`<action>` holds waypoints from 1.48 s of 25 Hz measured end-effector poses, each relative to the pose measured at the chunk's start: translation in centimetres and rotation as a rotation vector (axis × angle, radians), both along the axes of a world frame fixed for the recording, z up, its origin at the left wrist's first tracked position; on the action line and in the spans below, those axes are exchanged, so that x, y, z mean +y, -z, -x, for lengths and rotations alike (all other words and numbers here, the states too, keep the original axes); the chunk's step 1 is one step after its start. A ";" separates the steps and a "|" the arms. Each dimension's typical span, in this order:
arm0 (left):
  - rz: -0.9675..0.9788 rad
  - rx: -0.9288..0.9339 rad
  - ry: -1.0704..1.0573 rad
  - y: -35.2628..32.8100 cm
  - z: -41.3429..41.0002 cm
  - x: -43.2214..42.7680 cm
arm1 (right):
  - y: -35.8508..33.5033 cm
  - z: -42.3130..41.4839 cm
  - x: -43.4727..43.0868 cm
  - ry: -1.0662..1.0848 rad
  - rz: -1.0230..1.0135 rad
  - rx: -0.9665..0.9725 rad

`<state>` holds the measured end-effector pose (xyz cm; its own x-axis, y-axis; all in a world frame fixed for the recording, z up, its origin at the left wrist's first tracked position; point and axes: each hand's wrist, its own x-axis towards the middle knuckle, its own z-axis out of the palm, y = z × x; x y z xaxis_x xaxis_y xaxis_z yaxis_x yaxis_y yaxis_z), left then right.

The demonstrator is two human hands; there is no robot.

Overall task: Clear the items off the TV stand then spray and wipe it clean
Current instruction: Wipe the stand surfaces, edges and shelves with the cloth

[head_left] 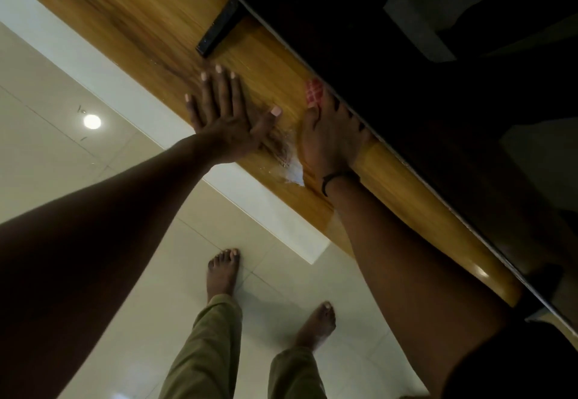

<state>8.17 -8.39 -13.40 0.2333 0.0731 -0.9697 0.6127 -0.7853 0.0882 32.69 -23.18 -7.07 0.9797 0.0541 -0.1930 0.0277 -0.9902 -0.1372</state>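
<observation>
The wooden top of the TV stand (134, 14) runs diagonally from upper left to lower right. My left hand (225, 111) lies flat on it, fingers spread, holding nothing. My right hand (334, 136) presses a red-and-white checked cloth (313, 92) against the wood, close under the TV's lower edge; only the cloth's tip shows past my fingers. A wet, shiny patch (292, 172) lies on the wood between the two hands.
The dark TV (438, 70) fills the upper right, with its black foot (219, 28) standing on the wood. The stand has a white front edge (250, 198). Below are pale floor tiles (62, 148) and my bare feet (222, 273).
</observation>
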 end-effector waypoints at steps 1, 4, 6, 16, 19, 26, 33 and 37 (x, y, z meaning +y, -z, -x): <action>0.027 -0.050 -0.040 -0.5 -2.5 0.5 | 0.1 -0.2 1.8 -0.058 0.027 -0.012; 0.078 -0.416 -0.335 -6.0 -14.5 3.5 | 0.0 1.2 5.8 -0.161 0.079 -0.019; 0.170 -0.635 -0.275 -9.5 -19.6 3.7 | 0.1 3.9 6.5 -0.212 0.028 -0.031; -0.268 -0.825 -0.058 -7.6 -20.5 14.4 | 0.6 8.4 -3.9 -0.100 0.126 -0.062; -0.224 -0.707 -0.082 -7.2 -22.9 16.0 | 0.5 3.5 -3.4 0.031 0.070 -0.086; -0.058 -0.174 0.010 -1.4 -7.8 8.8 | -0.2 -2.4 2.3 0.185 -0.203 -0.020; 0.069 -0.221 -0.006 -0.6 -14.0 10.5 | 0.3 -5.0 12.1 -0.077 -0.119 -0.058; -0.060 -0.401 -0.010 -7.3 -23.1 16.8 | 0.4 -3.8 13.7 -0.184 -0.032 -0.022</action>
